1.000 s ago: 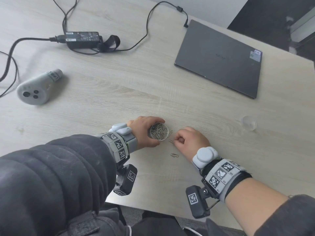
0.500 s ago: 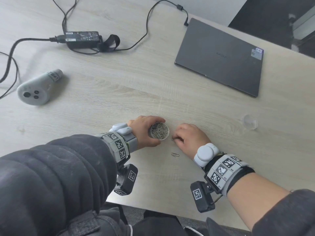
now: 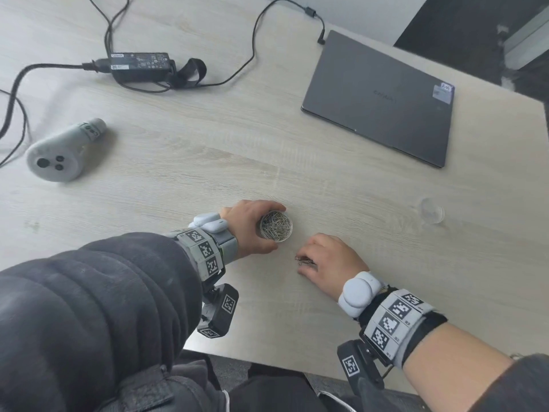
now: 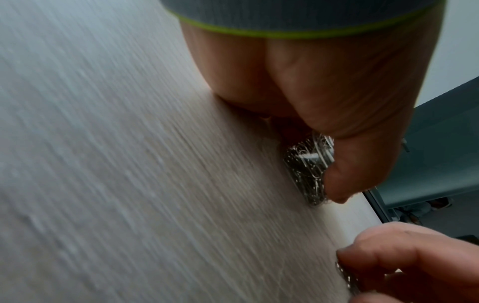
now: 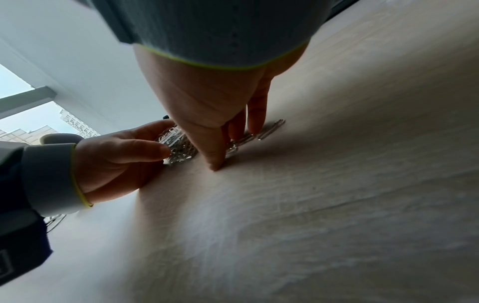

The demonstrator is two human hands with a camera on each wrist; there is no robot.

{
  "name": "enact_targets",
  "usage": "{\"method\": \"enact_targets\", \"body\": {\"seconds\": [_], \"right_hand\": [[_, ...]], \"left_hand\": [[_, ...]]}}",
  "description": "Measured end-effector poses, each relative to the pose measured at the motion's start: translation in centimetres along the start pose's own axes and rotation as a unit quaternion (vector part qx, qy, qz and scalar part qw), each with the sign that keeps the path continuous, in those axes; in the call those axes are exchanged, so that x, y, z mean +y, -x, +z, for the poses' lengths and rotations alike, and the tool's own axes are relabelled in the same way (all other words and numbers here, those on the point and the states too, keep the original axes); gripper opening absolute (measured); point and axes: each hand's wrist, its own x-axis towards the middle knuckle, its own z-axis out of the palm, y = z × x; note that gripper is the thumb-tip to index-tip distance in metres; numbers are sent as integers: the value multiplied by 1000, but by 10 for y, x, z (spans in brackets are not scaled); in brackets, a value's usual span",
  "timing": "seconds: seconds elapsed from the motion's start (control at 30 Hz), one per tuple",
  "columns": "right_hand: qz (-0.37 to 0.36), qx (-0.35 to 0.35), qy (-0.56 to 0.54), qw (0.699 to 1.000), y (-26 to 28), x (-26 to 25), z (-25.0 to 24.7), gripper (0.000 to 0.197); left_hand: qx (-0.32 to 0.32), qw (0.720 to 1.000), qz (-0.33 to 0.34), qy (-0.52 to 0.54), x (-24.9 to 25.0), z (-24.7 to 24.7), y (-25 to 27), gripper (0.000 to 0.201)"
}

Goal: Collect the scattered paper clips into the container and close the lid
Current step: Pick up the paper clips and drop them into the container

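We had our left hand [image 3: 252,226] wrapped around the small clear container [image 3: 276,226], thumb and fingers curled round its wall, holding it upright on the pale wooden table [image 3: 208,162] near the front edge. It was open at the top and packed with silver paper clips; from the left wrist view they showed through the clear wall under our thumb. Just to the right and a touch nearer, our right hand [image 3: 329,260] lay low on the table, fingers bent, thumb tip down on the wood. There, a few loose paper clips [image 5: 270,131] lay flat under our fingertips; from the head view some [image 3: 304,261] seemed pinched between thumb and fingers, though how firmly we couldn't tell. The clear round lid [image 3: 432,210] sat alone well off to the right. Farther back on the right rested a closed grey laptop [image 3: 383,96], on the far left a black power adapter [image 3: 139,66] with its cables, and at the left a grey handheld controller [image 3: 59,153] on its side.
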Motion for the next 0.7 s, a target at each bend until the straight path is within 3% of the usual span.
{"method": "enact_targets", "body": {"seconds": [0.13,0.43,0.7], "right_hand": [[0,26,3,1000,0,-3,-1,16],[71,-36,38,996,-8,-11,-11,12],[110,16,61,992,-14,5,-20,11]], "left_hand": [[5,1000,2,2,0,1,0,78],[10,1000,5,2,-1,2,0,78],[6,1000,4,0,0,0,0,79]]}}
